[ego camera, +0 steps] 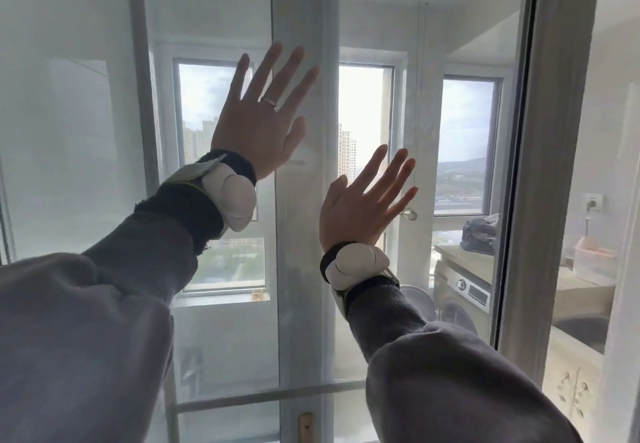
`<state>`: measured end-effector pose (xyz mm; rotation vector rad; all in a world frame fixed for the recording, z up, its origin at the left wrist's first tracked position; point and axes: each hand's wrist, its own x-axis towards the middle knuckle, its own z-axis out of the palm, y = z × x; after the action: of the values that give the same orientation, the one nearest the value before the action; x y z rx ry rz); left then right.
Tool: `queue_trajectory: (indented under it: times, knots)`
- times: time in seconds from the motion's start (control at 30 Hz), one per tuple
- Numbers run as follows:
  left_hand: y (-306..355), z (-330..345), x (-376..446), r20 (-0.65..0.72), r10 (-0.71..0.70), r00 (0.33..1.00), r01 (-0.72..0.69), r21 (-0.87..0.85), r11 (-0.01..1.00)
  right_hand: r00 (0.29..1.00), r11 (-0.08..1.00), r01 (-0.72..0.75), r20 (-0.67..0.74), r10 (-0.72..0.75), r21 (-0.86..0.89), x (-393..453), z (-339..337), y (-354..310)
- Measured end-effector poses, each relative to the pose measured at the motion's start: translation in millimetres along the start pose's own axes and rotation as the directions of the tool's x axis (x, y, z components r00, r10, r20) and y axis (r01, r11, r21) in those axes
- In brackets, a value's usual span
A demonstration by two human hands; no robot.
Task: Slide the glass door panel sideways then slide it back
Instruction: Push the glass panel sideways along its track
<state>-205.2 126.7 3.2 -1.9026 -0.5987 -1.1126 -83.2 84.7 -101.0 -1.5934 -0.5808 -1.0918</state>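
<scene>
The glass door panel (pixel 460 44) fills the view, with a pale vertical frame stile (pixel 301 10) running down its middle and a darker frame edge (pixel 540 165) at the right. My left hand (pixel 259 120) is raised with fingers spread, flat toward the glass just left of the stile, its thumb over the stile's edge. My right hand (pixel 363 203) is lower, fingers spread, held flat against the glass to the right of the stile. Neither hand grips anything. Both wrists carry white trackers over grey sleeves.
Behind the glass lies a balcony with windows (pixel 464 145), a washing machine (pixel 464 300) under a counter, a dark bundle (pixel 481 235) and a plastic box (pixel 594 262). A small wooden handle (pixel 306 427) sits low on the stile. A horizontal rail (pixel 263 397) crosses near the bottom.
</scene>
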Motion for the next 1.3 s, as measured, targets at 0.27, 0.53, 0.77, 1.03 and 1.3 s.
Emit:
queue_trajectory:
  times: [0.27, 0.53, 0.77, 1.03, 1.3]
  knots:
    - [-22, 1, -9, -0.037, 0.013, 0.999, -0.013, -0.005, 1.000, 1.000, 1.000, 0.007, -0.007, -0.006, 0.017, -10, 1, -18]
    - [-39, 2, -18, -0.038, -0.002, 0.999, 0.003, 0.026, 1.000, 1.000, 1.000, 0.013, -0.009, -0.013, 0.012, -20, 5, -36]
    - [-55, 2, -25, -0.039, -0.008, 0.999, 0.009, 0.040, 0.999, 1.000, 1.000, 0.003, 0.006, -0.003, 0.028, -29, 6, -50]
    - [-80, 3, -36, -0.073, -0.010, 0.997, 0.013, 0.038, 0.999, 1.000, 0.999, 0.019, 0.021, -0.020, 0.037, -40, 10, -74]
    - [-100, 1, -48, -0.063, -0.012, 0.998, 0.016, 0.063, 0.998, 0.998, 0.998, 0.018, 0.051, -0.020, 0.057, -53, 13, -94]
